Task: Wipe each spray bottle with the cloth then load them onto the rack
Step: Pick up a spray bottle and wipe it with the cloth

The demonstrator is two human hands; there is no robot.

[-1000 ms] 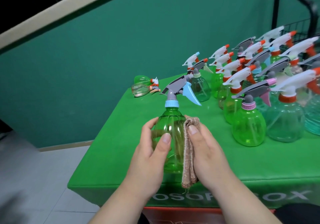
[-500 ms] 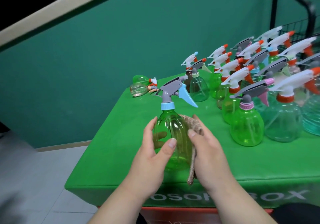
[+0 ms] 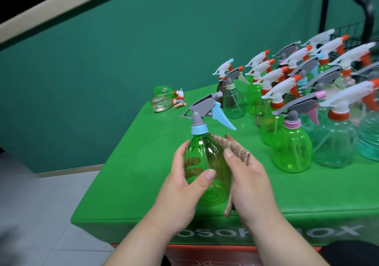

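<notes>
Left hand (image 3: 184,187) curls round one green bottle (image 3: 205,154). Right hand (image 3: 252,183) pinches one brown cloth (image 3: 239,149) against it. Two fallen bottles (image 3: 162,103) lie behind.

**White lettering on the table's front**

The front drop of the green table cover (image 3: 307,222) carries white capitals. I read "OSO", then "OX"; the wrist of my right hand (image 3: 252,183) hides the letters between.

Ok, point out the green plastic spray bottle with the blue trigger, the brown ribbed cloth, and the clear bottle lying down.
green plastic spray bottle (image 3: 207,150): head view, bottle body.
brown ribbed cloth (image 3: 235,147): head view, top fold.
clear bottle lying down (image 3: 162,103): head view, its body.
</notes>
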